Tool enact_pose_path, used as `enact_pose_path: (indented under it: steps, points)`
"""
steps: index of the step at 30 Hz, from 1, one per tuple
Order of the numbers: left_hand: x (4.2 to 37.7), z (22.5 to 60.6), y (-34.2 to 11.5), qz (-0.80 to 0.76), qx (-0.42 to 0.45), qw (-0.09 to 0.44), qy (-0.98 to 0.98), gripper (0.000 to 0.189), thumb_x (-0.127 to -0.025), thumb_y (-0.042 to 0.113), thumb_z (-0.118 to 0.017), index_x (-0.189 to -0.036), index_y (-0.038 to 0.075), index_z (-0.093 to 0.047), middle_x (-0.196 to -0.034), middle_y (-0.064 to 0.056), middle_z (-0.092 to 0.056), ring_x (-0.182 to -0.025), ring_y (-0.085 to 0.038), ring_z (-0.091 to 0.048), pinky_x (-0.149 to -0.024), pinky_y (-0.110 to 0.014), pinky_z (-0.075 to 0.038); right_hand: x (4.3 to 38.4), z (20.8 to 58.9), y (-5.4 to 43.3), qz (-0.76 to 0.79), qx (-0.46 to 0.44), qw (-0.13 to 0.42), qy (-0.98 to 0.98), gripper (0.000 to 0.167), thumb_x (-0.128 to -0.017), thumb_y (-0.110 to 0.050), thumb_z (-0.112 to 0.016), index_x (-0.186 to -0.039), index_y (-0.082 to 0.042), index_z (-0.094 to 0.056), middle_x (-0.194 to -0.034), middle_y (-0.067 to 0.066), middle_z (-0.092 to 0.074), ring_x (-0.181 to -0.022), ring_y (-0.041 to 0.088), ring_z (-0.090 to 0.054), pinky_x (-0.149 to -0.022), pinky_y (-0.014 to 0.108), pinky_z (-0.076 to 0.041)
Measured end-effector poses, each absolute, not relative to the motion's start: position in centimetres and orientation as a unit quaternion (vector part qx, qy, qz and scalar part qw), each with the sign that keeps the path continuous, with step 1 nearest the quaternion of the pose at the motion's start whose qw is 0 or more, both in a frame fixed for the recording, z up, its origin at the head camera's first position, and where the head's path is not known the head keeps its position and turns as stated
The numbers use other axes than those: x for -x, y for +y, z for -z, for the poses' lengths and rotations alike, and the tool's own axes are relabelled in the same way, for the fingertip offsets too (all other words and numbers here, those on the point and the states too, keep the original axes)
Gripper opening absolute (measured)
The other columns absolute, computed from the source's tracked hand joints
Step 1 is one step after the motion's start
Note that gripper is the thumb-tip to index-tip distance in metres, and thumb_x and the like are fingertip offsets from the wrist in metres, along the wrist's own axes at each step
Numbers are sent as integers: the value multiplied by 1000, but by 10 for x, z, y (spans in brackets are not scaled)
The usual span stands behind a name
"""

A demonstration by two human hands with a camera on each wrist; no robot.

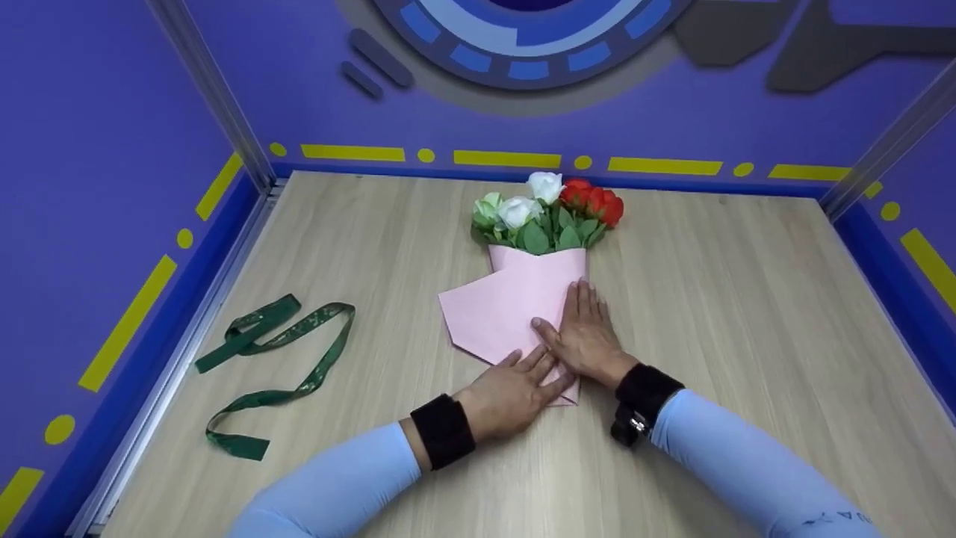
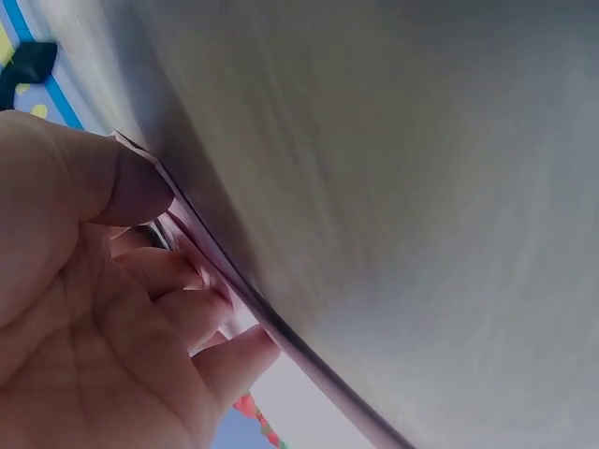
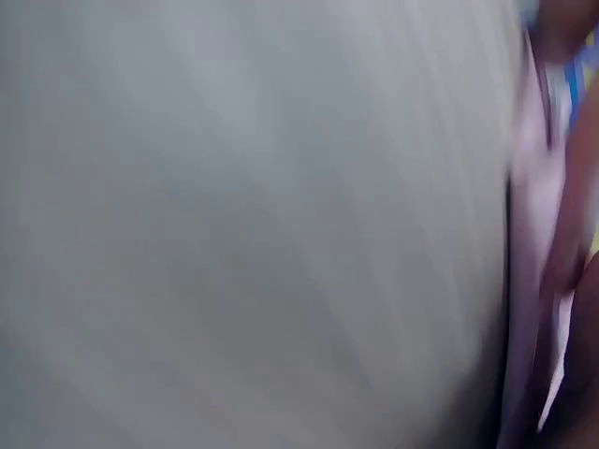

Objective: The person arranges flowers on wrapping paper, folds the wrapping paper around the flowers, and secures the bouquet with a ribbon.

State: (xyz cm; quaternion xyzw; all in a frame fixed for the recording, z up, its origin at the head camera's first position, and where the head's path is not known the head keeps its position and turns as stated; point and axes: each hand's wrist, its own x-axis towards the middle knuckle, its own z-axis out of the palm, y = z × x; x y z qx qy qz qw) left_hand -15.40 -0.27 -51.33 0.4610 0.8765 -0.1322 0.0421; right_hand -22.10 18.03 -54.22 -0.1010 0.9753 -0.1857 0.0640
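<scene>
The pink paper (image 1: 489,306) is lying near the middle of the table (image 1: 747,336), wrapping the stems of a bunch of flowers, and its loose corner is pointing left. Out of its top, toward the far wall (image 1: 299,90), 2 white flowers (image 1: 545,187), 1 pale green flower (image 1: 487,209) and some red flowers (image 1: 601,203) are showing above green leaves (image 1: 536,237).

The left hand (image 1: 504,400) is pressing on the lower part of the paper, its fingers reaching out and standing slightly apart; in the left wrist view, its thumb is lying at the paper's edge. The right hand (image 1: 590,340) is resting along the paper's right side, 4 fingers lying close together and pointing toward the flowers, the thumb spreading inward over the paper. The 2 hands are nearly meeting, the left fingertips lying just beside the right palm. The right wrist view is blurring too much to add finger detail.

A green ribbon (image 1: 269,398) is curling on the table's left side, well apart from both hands. Black bands (image 1: 443,432) are circling both wrists, and light blue sleeves (image 1: 336,478) are covering the arms.
</scene>
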Motion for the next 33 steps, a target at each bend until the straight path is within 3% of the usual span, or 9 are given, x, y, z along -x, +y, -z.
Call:
enact_pose_path:
  steps: [6, 22, 33]
  points:
    - [155, 513, -3, 115, -453, 54, 882, 58, -113, 26, -39, -169, 27, -26, -173, -11, -27, -160, -27, -28, -122, -43, -41, 232, 539, 183, 174, 103, 86, 976, 100, -109, -61, -38, -160, 18, -4, -169, 40, -2, -159, 54, -3, -128, 68, -3]
    - [156, 514, -1, 109, -448, 77, 884, 57, -113, 28, -39, -169, 27, -28, -174, -12, -25, -161, -26, -25, -125, -43, -35, 247, 542, 182, 170, 50, 108, 978, 129, -94, -86, -40, -162, 13, 7, -172, 34, 6, -160, 50, 9, -127, 68, 7]
    - [156, 515, -1, 107, -445, 84, 885, 57, -113, 27, -39, -168, 26, -29, -174, -13, -25, -162, -27, -24, -126, -44, -34, 251, 541, 182, 177, 44, 117, 976, 130, -93, -87, -39, -162, 13, 8, -171, 35, 8, -160, 50, 13, -126, 67, 9]
